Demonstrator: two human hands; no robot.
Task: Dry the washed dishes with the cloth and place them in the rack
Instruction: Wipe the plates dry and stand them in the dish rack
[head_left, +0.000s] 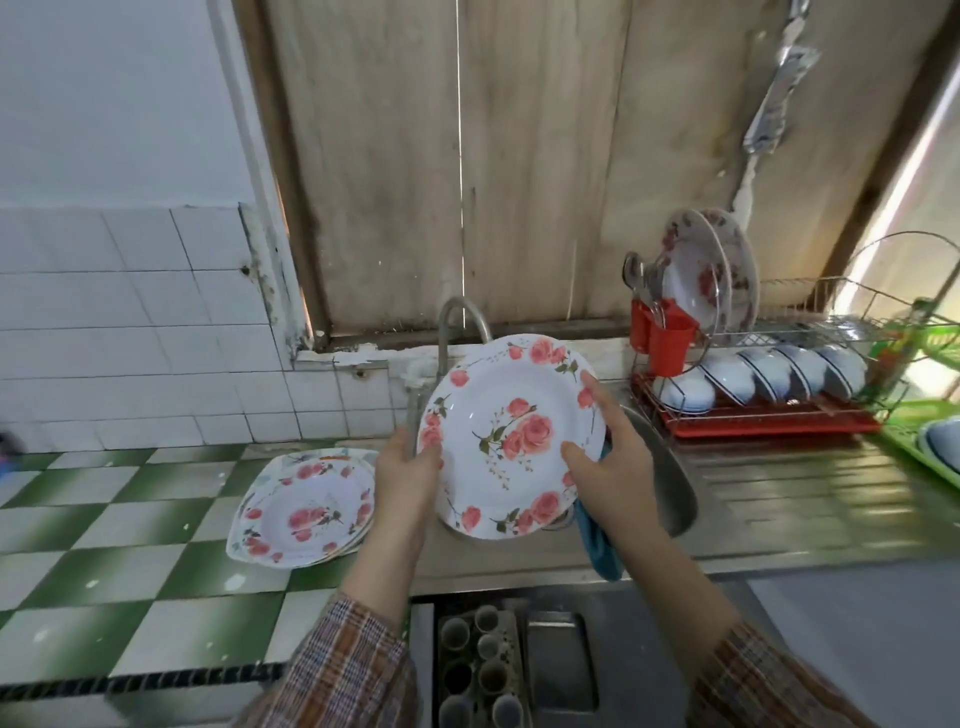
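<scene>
My left hand (410, 467) grips the plate (511, 415) by its left rim; my right hand (615, 467) pinches the right rim through the cloth (602, 545). I judge it light, rigid and slippery, so the rims are safest.

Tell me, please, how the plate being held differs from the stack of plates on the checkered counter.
The held plate is tilted up, gripped by the left hand and right hand over the sink; the stack of plates lies flat on the checkered counter, untouched. The held plate is single and round; the stack holds several, with squarer outlines. Both are white with pink roses.
</scene>
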